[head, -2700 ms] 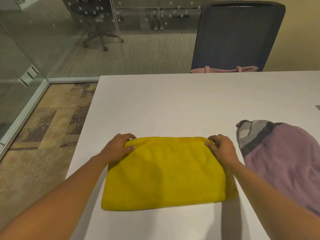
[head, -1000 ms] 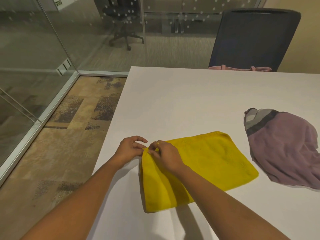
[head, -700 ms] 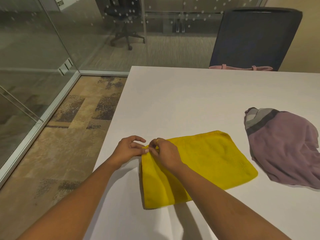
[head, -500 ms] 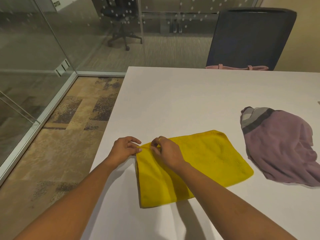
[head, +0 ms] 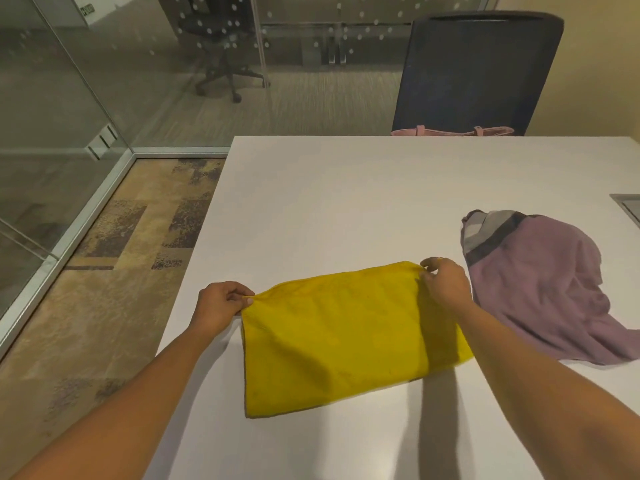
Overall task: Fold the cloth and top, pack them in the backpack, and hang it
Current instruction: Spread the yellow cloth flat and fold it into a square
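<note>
We are early: our left hand (head: 221, 301) and right hand (head: 445, 284) each pinch a far corner of the cloth (head: 339, 334), seemingly part-folded on the bench (head: 346, 188). The top (head: 540, 289) lies crumpled beside it, unfolded; packing and hanging are not yet done.

Head-worn view, down onto table (head: 346, 188)

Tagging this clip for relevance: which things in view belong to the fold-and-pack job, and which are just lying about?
Job: yellow cloth, pinched at far corners by left hand and right hand; purple top, crumpled beside it; pink bag behind the table, possibly the backpack.
Lying about: dark chair; office chair behind glass wall.
</note>
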Motion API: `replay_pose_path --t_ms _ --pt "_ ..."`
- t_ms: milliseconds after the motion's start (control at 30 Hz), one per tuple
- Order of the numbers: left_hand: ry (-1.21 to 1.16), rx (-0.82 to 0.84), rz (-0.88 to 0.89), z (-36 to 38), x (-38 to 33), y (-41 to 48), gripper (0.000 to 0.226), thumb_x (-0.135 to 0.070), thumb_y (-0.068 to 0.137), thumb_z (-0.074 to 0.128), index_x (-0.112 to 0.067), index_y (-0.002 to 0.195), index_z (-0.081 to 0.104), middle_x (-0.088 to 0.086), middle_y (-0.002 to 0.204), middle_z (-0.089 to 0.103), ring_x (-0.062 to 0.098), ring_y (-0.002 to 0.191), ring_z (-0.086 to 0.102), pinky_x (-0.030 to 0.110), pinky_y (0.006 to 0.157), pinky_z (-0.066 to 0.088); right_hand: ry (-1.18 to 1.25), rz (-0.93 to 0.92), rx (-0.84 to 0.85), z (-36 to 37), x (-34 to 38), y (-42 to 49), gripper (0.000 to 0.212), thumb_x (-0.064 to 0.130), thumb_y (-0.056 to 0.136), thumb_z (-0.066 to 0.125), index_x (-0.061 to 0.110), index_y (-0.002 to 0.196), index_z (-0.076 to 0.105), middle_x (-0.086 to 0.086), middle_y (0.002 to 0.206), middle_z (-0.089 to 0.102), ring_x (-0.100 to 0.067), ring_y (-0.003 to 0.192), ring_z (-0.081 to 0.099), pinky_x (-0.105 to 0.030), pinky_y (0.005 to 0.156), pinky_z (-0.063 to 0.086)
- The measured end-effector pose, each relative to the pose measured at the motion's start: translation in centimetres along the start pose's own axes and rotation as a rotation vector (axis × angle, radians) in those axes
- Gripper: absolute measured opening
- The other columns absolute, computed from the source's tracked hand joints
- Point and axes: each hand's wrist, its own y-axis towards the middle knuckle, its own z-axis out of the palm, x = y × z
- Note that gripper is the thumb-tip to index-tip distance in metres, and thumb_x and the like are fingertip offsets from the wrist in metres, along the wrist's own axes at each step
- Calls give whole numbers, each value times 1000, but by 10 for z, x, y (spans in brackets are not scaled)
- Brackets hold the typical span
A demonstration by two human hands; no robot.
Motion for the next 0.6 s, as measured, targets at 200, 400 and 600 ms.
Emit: replay_pose_path --t_ms 200,400,600 --pt "38 -15 4 2 0 3 15 5 81 65 2 95 68 11 76 64 22 69 61 3 56 49 -16 -53 -12 0 1 10 19 16 89 59 6 104 68 -15 104 67 -30 93 60 -35 78 48" --pt "107 0 18 2 1 7 15 3 80 67 1 94 70 16 82 67 29 76 63 5 58 49 43 -233 -14 -5 9 14 15 12 86 60 3 98 63 -12 104 59 -24 96 52 -29 77 39" --pt "122 -1 -2 1 4 8 14 2 79 68 -1 93 70 17 82 67 30 79 64 15 63 53 16 -194 95 2 7 26 19 15 96 48 2 106 57 -17 107 62 -30 95 57 -36 82 45"
